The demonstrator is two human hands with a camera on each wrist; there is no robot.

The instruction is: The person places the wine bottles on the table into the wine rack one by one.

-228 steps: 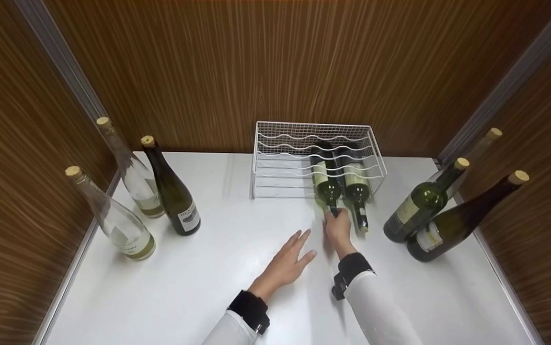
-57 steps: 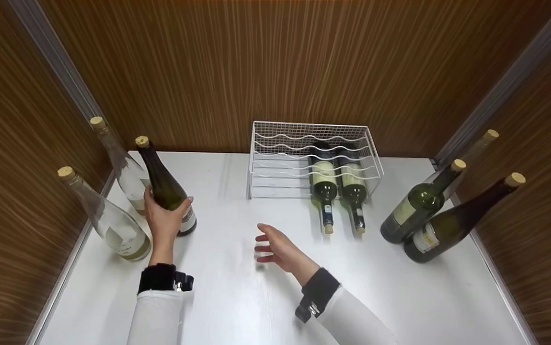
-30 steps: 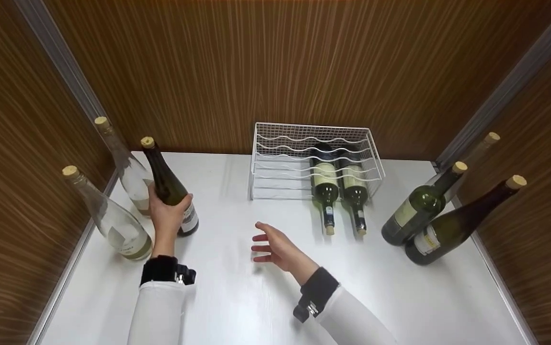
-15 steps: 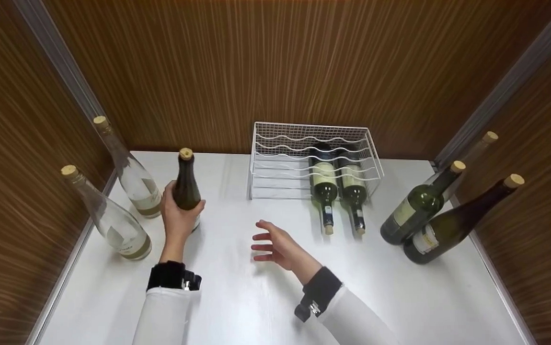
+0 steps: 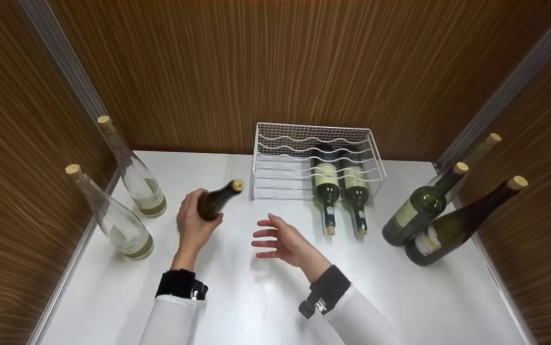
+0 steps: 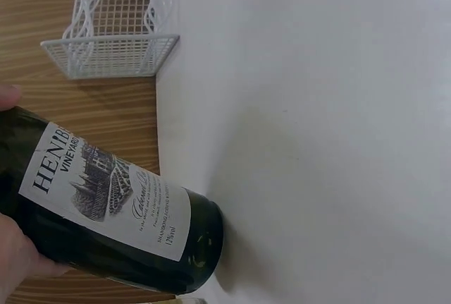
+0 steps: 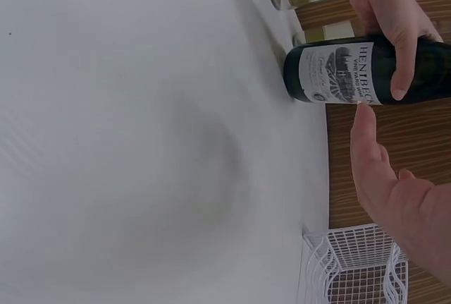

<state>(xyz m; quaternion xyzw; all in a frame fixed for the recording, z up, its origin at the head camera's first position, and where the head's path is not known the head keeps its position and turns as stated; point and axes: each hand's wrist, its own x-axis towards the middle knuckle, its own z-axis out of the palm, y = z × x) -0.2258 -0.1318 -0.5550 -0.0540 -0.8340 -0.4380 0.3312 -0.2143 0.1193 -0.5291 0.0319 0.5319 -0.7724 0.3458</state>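
Observation:
My left hand [image 5: 193, 224] grips a dark green corked wine bottle [image 5: 211, 204] round its body. The bottle is tilted, its cork pointing right towards the white wire rack [image 5: 314, 139]. The left wrist view shows its white label [image 6: 106, 198] and its base close over the white table [image 6: 317, 142]. My right hand [image 5: 282, 238] hovers open just right of the bottle, fingers spread towards it. In the right wrist view one right fingertip [image 7: 365, 124] nearly touches the bottle [image 7: 352, 71]. Two green bottles [image 5: 326, 181] [image 5: 354, 182] lie in the rack's right half, necks towards me.
Two clear corked bottles [image 5: 136, 179] [image 5: 112, 223] stand at the left by the wood wall. At the right stand two dark green bottles [image 5: 417, 211] [image 5: 453, 227], with a clear one [image 5: 476, 153] behind them. Wood walls close in three sides.
My left hand took the dark bottle from beside the clear bottles, carried it right and tipped it so the cork points at the rack. The right hand stayed open mid-table.

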